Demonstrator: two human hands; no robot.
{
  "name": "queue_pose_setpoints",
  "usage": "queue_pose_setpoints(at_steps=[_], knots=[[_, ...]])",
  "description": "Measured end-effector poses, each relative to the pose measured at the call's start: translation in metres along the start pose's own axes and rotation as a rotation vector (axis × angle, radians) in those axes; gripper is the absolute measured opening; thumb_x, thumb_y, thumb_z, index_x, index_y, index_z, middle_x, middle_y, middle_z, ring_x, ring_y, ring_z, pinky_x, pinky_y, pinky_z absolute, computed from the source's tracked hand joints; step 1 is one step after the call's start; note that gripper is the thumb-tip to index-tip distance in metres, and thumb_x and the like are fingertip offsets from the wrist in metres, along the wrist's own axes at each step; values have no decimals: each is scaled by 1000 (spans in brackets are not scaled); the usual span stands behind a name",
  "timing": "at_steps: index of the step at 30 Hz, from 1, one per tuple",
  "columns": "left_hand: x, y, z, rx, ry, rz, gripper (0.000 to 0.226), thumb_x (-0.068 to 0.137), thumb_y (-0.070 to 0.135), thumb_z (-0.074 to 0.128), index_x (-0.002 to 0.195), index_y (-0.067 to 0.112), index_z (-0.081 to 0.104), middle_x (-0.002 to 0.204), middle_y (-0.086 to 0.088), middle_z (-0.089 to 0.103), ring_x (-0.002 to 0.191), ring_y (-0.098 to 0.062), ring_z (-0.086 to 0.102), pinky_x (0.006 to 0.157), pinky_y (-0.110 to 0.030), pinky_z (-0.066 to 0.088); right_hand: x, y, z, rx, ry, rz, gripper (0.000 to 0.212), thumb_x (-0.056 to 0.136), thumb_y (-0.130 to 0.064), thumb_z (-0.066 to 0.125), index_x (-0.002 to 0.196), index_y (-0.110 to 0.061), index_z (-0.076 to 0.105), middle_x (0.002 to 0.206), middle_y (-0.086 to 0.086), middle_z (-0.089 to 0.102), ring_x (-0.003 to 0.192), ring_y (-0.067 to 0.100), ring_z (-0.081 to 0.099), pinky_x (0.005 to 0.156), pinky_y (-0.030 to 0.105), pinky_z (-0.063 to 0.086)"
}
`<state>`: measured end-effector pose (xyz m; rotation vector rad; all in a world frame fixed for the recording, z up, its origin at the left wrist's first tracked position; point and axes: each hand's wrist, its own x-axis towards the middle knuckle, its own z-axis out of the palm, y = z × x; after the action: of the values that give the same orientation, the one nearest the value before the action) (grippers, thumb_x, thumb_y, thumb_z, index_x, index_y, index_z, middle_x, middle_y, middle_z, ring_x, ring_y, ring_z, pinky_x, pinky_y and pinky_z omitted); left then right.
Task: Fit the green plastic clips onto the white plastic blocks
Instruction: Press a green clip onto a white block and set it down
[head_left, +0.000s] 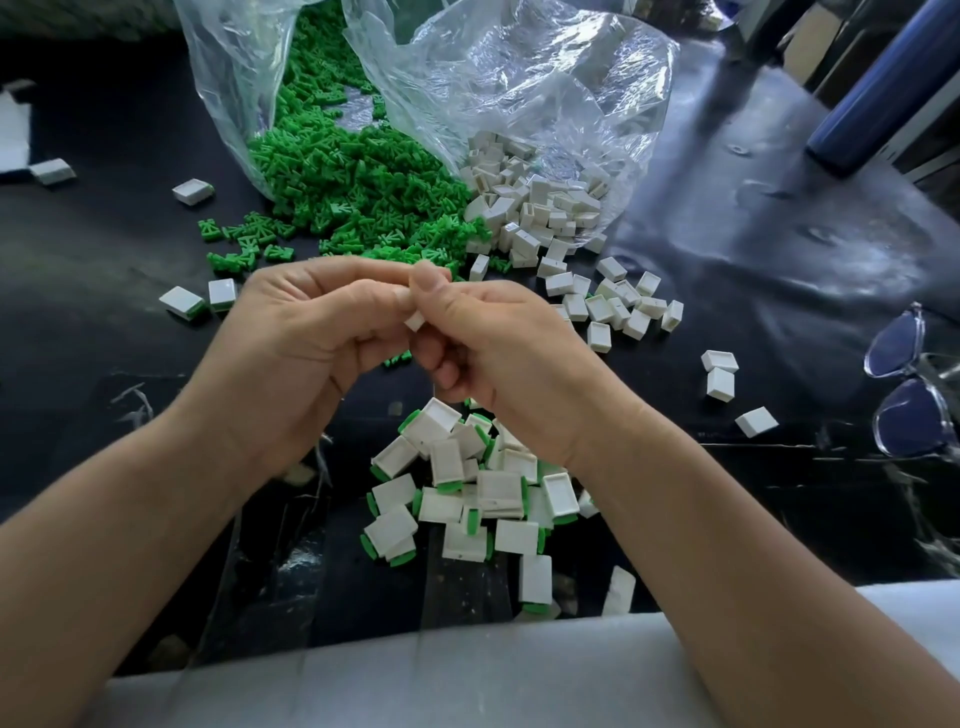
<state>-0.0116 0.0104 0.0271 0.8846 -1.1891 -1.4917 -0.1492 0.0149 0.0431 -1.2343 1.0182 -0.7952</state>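
**Two hands pinch one white block over the finished heap**

Nearest, a heap of clipped white blocks (467, 493), rectangular plastic pieces each edged with a green plastic clip, lies on the black table (104, 234). Above it the left hand (306, 322) and right hand (498, 353) meet with curled fingers, both pinching a small white plastic block (414, 320); whether it carries a clip cannot be told. Beyond, loose white blocks (613, 306) and green plastic clips (353, 182) spill from clear plastic bags (519, 78).

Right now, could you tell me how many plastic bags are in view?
2. One bag at the back left spills green clips; the other bag, to its right, spills white blocks. No others show.
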Motion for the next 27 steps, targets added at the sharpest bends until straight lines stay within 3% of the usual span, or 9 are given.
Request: queue_pose_setpoints(at_steps=[2, 6, 10, 18, 23, 27], knots=[[-1, 1, 2, -26, 30, 2, 19, 70, 11, 66, 83, -2, 70, 67, -9, 69, 57, -20, 64, 59, -25, 54, 3, 1, -2, -2, -6, 24, 41, 97, -36, 39, 65, -11, 50, 51, -4, 45, 47, 8, 36, 47, 19, 30], [0, 2, 3, 33, 147, -14, 17, 61, 20, 73, 76, 11, 75, 75, -3, 73, 71, -15, 69, 61, -21, 56, 7, -1, -21, -126, 97, 13, 49, 94, -47, 36, 74, -12, 63, 49, -7, 48, 42, 4, 40, 41, 13, 33], [-3, 6, 6, 96, 127, -13, 18, 55, 27, 68, 69, 20, 76, 63, 2, 70, 53, -6, 62, 46, -15, 47, 11, -6, -45, -99, 333, -44, 36, 94, -37, 47, 70, -15, 63, 45, -10, 48, 38, 2, 38, 38, 12, 31], [-5, 6, 7, 50, 57, -55, 28, 50, 14, 69, 77, 15, 76, 70, -3, 72, 60, -12, 68, 52, -18, 53, 14, -6, -57, -222, 512, -54, 29, 94, -27, 52, 68, -17, 63, 41, -13, 47, 37, -2, 40, 40, 10, 32], [-5, 6, 8, 74, 30, -64, 33, 44, 19, 72, 76, 13, 76, 69, -5, 72, 58, -13, 67, 51, -18, 53, 15, -6, -67, -380, 628, -41, 26, 91, -31, 55, 69, -20, 62, 48, -12, 50, 48, 2, 44, 56, 22, 36], [-8, 7, 8, 172, -91, -64, 42, 37, 15, 81, 78, 20, 77, 61, -2, 68, 47, -9, 58, 43, -17, 45, 16, -3, -77, -623, 714, -52, 22, 91, -30, 55, 78, -16, 64, 68, -3, 57, 74, 17, 56, 80, 39, 50]])
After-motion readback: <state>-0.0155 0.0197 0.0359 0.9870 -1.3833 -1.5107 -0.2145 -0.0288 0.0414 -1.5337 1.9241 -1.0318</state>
